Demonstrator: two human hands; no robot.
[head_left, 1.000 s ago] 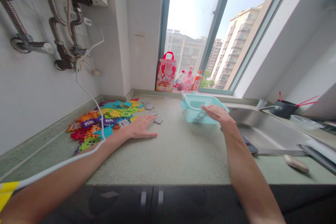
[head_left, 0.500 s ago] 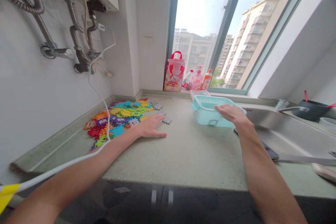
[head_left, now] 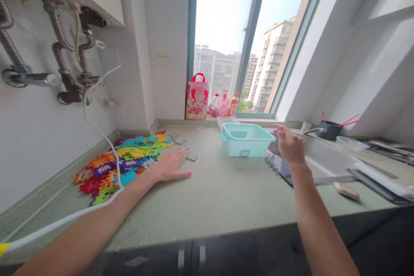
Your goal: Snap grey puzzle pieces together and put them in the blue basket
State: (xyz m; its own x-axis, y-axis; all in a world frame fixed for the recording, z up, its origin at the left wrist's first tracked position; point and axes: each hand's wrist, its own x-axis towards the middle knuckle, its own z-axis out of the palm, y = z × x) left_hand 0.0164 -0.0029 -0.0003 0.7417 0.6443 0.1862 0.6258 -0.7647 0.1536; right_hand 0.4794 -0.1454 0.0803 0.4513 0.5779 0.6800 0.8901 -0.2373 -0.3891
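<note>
My left hand (head_left: 173, 166) lies flat with its fingers spread on the counter, at the right edge of a pile of colourful gear-shaped plastic building pieces (head_left: 137, 153). Its fingertips are close to a few grey pieces (head_left: 191, 156). My right hand (head_left: 290, 145) is raised just right of a turquoise plastic bin (head_left: 250, 148), apart from its rim. Its fingers are loosely bent and somewhat blurred, with nothing visible in them. A gear-shaped piece (head_left: 245, 153) shows through the bin's front wall near the bottom.
Behind the bin lies a clear lid (head_left: 226, 121). A steel sink (head_left: 323, 157) is at the right, with a dark flat device (head_left: 281, 170) at its left edge. A white cable (head_left: 118, 164) hangs over the pile and my left forearm. Bottles (head_left: 223, 107) and a pink bag (head_left: 197, 99) stand by the window.
My right hand has let go of the bin's rim and moved off to its right. My left hand stays flat by the pile. The view has turned right.
</note>
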